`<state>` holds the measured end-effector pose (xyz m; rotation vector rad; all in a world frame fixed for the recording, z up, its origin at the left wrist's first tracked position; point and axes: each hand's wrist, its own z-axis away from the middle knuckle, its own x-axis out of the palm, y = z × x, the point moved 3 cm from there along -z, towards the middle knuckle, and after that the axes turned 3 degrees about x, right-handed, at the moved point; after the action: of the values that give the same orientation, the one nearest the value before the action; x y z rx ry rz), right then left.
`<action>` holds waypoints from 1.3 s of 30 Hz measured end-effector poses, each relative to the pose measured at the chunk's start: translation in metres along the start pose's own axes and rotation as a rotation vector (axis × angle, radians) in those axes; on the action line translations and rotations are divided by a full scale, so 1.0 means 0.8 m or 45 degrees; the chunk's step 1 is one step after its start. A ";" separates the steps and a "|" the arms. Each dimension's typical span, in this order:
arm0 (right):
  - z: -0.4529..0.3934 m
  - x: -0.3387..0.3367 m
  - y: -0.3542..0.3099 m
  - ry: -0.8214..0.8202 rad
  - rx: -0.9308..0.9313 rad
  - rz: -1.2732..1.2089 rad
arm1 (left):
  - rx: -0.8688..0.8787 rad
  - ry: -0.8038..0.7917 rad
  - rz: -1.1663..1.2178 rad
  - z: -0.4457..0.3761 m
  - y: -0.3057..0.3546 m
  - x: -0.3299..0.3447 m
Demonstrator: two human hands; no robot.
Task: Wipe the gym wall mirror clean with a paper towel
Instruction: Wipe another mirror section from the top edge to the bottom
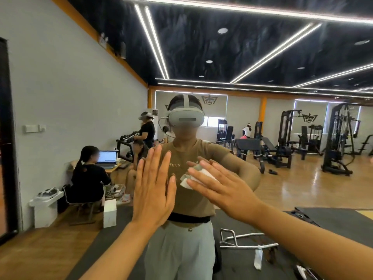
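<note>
The wall mirror [262, 128] fills nearly the whole view and reflects the gym and me with a headset on. My left hand [153, 188] lies flat on the glass with straight, spread fingers, left of centre. My right hand [220, 186] presses a crumpled white paper towel [188, 179] against the mirror with straight fingers; the towel shows under the fingertips. The two hands are a short gap apart at chest height.
The mirror's dark frame edge [8, 138] runs down the far left. Reflected in the glass are people seated at a laptop [107, 158], weight machines [339, 138], a bench [250, 148] and a metal bar [242, 241] on dark floor mats.
</note>
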<state>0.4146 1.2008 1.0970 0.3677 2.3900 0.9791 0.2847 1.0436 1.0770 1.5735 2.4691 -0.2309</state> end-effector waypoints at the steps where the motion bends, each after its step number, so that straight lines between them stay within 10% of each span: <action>1: -0.005 -0.004 0.012 -0.012 -0.010 0.004 | 0.003 0.001 -0.037 0.001 0.000 0.002; 14: -0.144 -0.098 0.202 0.398 0.809 -0.018 | 0.072 0.104 -0.231 0.001 0.001 0.012; 28: 0.069 -0.002 0.011 0.110 0.302 -0.138 | -0.101 0.098 0.019 -0.003 0.093 0.033; 39: 0.043 -0.041 0.104 0.044 0.332 0.203 | -0.026 0.022 -0.155 0.006 0.095 0.058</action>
<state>0.4651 1.2647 1.1478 0.6503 2.5578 0.7448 0.3349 1.1149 1.0588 1.4251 2.5749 -0.2106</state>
